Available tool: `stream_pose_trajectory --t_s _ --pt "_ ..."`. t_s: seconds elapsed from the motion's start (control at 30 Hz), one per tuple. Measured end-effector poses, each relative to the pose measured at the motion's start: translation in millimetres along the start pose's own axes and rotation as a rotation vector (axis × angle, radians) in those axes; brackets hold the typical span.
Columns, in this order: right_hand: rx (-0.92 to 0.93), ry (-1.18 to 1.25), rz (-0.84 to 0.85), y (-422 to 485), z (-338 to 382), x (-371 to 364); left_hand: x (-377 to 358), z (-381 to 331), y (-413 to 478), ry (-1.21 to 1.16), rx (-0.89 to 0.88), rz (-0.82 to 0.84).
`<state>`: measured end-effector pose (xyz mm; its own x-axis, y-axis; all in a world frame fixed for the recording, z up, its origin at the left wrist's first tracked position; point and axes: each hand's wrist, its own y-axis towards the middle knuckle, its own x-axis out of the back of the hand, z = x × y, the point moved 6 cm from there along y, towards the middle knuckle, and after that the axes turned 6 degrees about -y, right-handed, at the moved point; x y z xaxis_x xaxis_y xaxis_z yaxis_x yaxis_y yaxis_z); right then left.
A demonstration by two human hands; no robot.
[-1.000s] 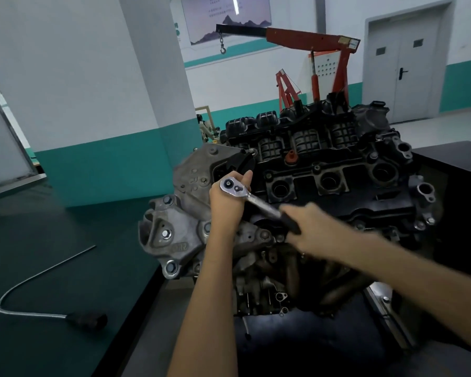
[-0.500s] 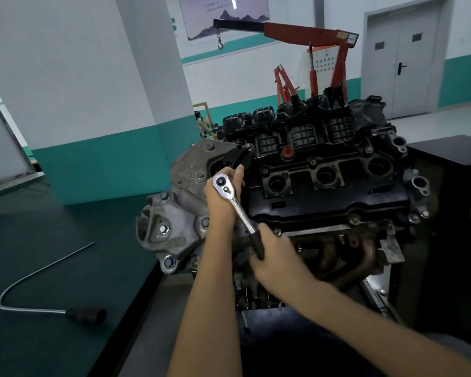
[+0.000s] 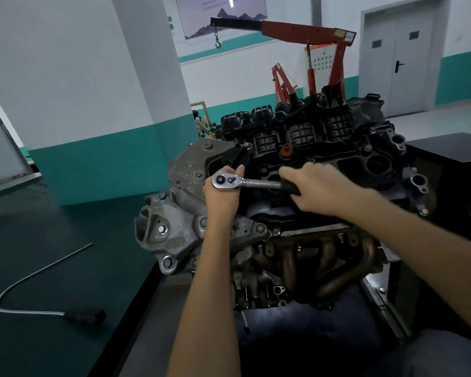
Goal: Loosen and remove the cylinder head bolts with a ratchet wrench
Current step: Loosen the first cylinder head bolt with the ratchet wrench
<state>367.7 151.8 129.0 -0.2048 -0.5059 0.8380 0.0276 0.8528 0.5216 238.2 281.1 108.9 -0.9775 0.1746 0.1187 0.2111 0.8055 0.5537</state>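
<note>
An engine with a black cylinder head cover and a grey aluminium front bracket stands in front of me. A chrome ratchet wrench lies almost level over the cover's left end. My left hand curls round the ratchet head from below, with its thumb up beside it. My right hand grips the wrench's black handle to the right. The bolt and socket under the ratchet head are hidden by my left hand.
A bent metal rod with a dark handle lies on the dark green bench at the left. A red engine hoist stands behind the engine. A black cabinet is at the right. A pillar rises behind left.
My right hand has swung the wrench handle up and to the right, from pointing down towards me to nearly level. My left hand has stayed on the ratchet head.
</note>
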Motion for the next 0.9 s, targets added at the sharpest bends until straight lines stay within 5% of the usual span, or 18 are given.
stream_pose_trajectory --t_s 0.2,0.3,0.47,0.73,0.83,0.9 --pt "-0.296 0.687 0.025 -58 80 -58 -1 1 1 0.063 -0.004 -0.066" --pt "-0.368 0.838 -0.011 -58 109 -72 1 1 1 0.092 -0.018 -0.068" --pt "-0.218 0.73 0.068 -51 70 -58 -1 1 -1 0.027 -0.035 0.014" --pt "0.076 0.01 0.069 3 -1 3 -1 2 0 -0.015 0.031 0.031" --pt "-0.061 0.108 0.021 -17 13 -9 1 3 -1 0.01 0.03 -0.037" --pt "-0.192 0.412 0.056 -42 37 -34 -1 4 1 0.022 0.019 -0.044"
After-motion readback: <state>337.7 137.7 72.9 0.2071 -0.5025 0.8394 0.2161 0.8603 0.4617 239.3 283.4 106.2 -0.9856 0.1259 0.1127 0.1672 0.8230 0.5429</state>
